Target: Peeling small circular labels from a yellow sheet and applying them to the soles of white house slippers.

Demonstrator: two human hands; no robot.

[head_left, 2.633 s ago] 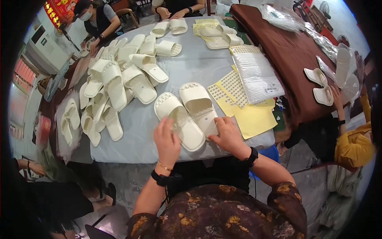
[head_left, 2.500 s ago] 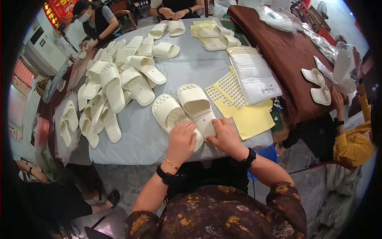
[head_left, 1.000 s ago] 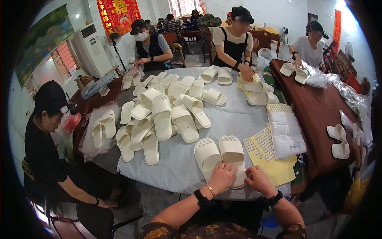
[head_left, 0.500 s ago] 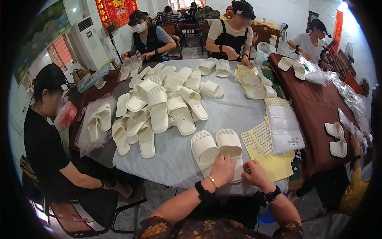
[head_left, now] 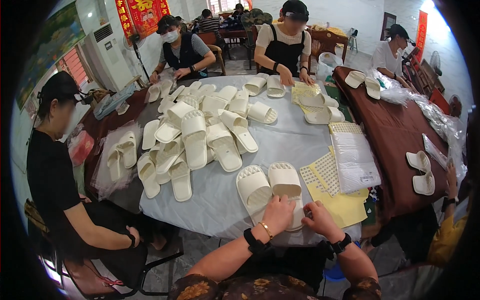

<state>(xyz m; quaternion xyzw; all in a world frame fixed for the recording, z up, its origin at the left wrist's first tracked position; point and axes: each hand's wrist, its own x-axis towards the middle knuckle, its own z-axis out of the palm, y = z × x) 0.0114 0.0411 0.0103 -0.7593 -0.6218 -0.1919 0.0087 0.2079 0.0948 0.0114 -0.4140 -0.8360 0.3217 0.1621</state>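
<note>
Beyond both hands, a grey-covered table (head_left: 295,145) carries heaped white slippers (head_left: 200,135). The left hand (head_left: 278,214) lies curled on the heel of a cream slipper pair (head_left: 270,189); the right hand (head_left: 320,220), beside yellow sticker sheets (head_left: 345,207), pinches something (too small to tell).

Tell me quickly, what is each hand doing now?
Left hand: fingers curled, resting on the heel of the right slipper.
Right hand: curled beside that slipper; grip cannot be told.
</note>
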